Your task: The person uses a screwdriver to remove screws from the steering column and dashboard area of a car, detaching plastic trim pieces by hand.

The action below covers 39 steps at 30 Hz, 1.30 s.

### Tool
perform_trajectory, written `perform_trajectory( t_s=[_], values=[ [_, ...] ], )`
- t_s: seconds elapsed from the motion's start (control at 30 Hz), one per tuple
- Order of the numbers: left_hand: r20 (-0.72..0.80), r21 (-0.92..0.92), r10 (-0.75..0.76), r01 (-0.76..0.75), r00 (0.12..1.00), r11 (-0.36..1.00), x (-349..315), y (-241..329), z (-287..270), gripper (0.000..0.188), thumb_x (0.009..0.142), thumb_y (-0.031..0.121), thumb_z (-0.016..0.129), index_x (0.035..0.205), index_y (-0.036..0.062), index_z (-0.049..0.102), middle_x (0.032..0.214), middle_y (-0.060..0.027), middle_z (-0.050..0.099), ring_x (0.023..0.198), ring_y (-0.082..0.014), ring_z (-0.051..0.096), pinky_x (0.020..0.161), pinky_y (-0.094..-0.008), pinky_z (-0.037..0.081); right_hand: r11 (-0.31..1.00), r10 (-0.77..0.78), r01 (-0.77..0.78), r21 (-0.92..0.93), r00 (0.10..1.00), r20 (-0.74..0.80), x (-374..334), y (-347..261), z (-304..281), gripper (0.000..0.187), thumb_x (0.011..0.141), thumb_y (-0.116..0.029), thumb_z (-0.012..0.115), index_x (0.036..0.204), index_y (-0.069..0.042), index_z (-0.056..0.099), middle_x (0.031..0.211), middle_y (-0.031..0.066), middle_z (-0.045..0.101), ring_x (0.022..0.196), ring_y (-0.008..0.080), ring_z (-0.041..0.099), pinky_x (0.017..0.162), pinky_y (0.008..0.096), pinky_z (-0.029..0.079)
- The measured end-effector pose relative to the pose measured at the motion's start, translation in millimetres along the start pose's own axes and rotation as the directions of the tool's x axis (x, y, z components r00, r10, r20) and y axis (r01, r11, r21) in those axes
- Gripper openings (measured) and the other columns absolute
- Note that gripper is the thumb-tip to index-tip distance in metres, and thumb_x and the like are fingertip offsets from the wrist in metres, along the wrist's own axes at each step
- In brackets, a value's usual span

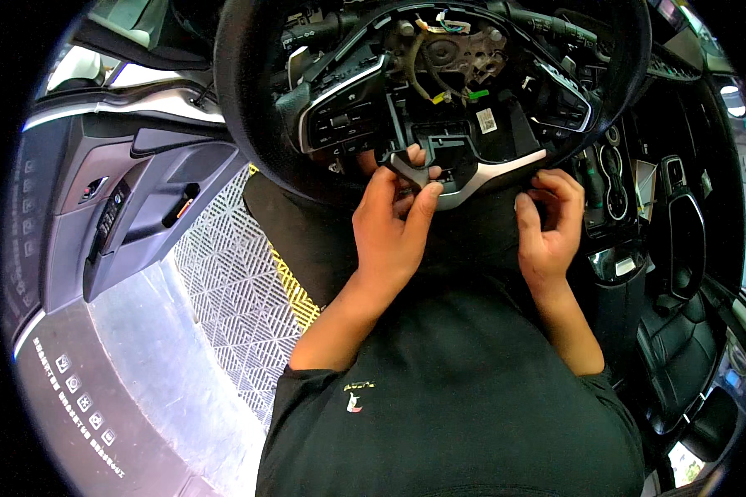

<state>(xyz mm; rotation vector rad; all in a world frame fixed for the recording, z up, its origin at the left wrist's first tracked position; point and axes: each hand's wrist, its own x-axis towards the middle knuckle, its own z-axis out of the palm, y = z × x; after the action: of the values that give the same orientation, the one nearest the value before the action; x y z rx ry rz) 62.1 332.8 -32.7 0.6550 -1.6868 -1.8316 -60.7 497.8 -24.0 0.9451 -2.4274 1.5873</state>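
Note:
The steering wheel (pixel 253 108) in front of me has its centre opened up, with bare metal and several coloured wires (pixel 427 79) showing. My left hand (pixel 389 219) is closed at the wheel's lower spoke, thumb and fingers pinching a dark plastic trim piece (pixel 410 171). Whether that piece is loose or still attached, I cannot tell. Silver trim (pixel 506 168) runs along the lower spoke to the right. Just below the rim at lower right is my right hand (pixel 551 228), its fingers bent and apart from the thumb, with nothing visible in them. Button panels (pixel 340 120) flank the opened centre.
At left stands an open car door (pixel 153 195), with patterned floor tiles (pixel 232 265) beyond the sill. To the right is the centre console (pixel 612 178), where a green-handled tool (pixel 593 186) lies by the cup holders. A black passenger seat (pixel 680 356) is farther right.

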Motion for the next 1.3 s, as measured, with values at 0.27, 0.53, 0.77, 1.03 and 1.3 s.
perform_trajectory(
  t_s=[0.27,0.53,0.77,1.03,1.3],
  values=[
    [-0.003,0.564,-0.004,0.005,1.000,0.826,4.5,35.9,-7.9,0.036,0.101,0.021,0.059,0.133,0.0038,0.060,0.106,-0.0146,0.072,0.101,-0.0222,0.070,0.088,-0.0316,0.052,0.835,0.252,-0.320,0.448,0.945,0.206,7.0,11.4,16.2,0.033,0.094,-0.007,0.068,0.122,0.004,0.055,0.110,0.0118,0.068,0.099,0.0170,0.067,0.088,0.0300,0.054],
    [0.034,0.766,0.081,-0.078,0.996,0.638,20.8,51.7,-15.7,0.021,0.098,0.023,0.064,0.095,0.0016,0.065,0.075,-0.0205,0.063,0.068,-0.0401,0.062,0.061,-0.0418,0.049,0.823,0.275,-0.384,0.419,0.914,0.299,27.7,12.6,16.5,0.024,0.097,-0.016,0.068,0.107,0.006,0.064,0.094,0.0114,0.073,0.085,0.0155,0.072,0.075,0.0269,0.057],
    [0.039,0.845,0.013,-0.040,0.999,0.534,15.8,59.0,-6.6,0.024,0.097,0.021,0.064,0.084,0.0012,0.059,0.068,-0.0197,0.060,0.062,-0.0404,0.060,0.056,-0.0445,0.046,0.823,0.317,-0.448,0.348,0.872,0.373,37.9,12.6,11.2,0.027,0.098,-0.023,0.066,0.100,0.004,0.067,0.086,0.0093,0.074,0.079,0.0141,0.072,0.068,0.0264,0.056],
    [0.096,0.824,0.058,-0.112,0.994,0.556,4.3,49.2,-6.7,0.018,0.097,0.018,0.063,0.090,0.0021,0.060,0.072,-0.0188,0.062,0.062,-0.0384,0.062,0.055,-0.0432,0.048,0.953,0.162,-0.257,0.158,0.878,0.450,28.4,13.4,9.3,0.022,0.094,-0.024,0.070,0.088,-0.002,0.068,0.073,0.0111,0.067,0.060,0.0195,0.065,0.058,0.0319,0.051],
    [0.008,0.838,0.006,-0.010,1.000,0.545,7.6,47.8,-0.6,0.018,0.097,0.019,0.062,0.103,0.0015,0.062,0.076,-0.0173,0.066,0.064,-0.0353,0.065,0.059,-0.0419,0.051,0.874,0.327,-0.449,0.186,0.827,0.458,44.1,0.5,8.5,0.026,0.096,-0.024,0.067,0.106,0.000,0.064,0.083,0.0114,0.073,0.073,0.0178,0.073,0.065,0.0312,0.056]
  ],
)
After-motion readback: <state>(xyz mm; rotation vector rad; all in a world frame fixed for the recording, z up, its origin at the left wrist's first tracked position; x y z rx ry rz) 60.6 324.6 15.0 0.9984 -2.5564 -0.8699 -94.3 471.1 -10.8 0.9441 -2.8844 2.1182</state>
